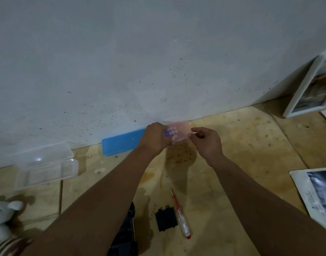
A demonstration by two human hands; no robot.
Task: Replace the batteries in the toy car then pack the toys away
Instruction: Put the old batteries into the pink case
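Both my hands are raised in front of the wall, holding a small clear pink packet of batteries (177, 133). My left hand (154, 138) grips its left side, where a blue battery end shows. My right hand (206, 142) pinches the packet's right edge between thumb and fingers. Below, on the floor, the dark toy car (127, 231) lies partly hidden under my left forearm. Its black battery cover (166, 219) lies beside it, with tiny screws (153, 211) to the left. A red-and-clear screwdriver (180, 215) lies just right of the cover.
A clear plastic storage box (46, 163) stands open at the left by the wall, its blue lid (121, 144) leaning on the wall. A white plush toy (3, 218) sits at bottom left. A framed picture (310, 89) and papers (317, 196) lie at the right.
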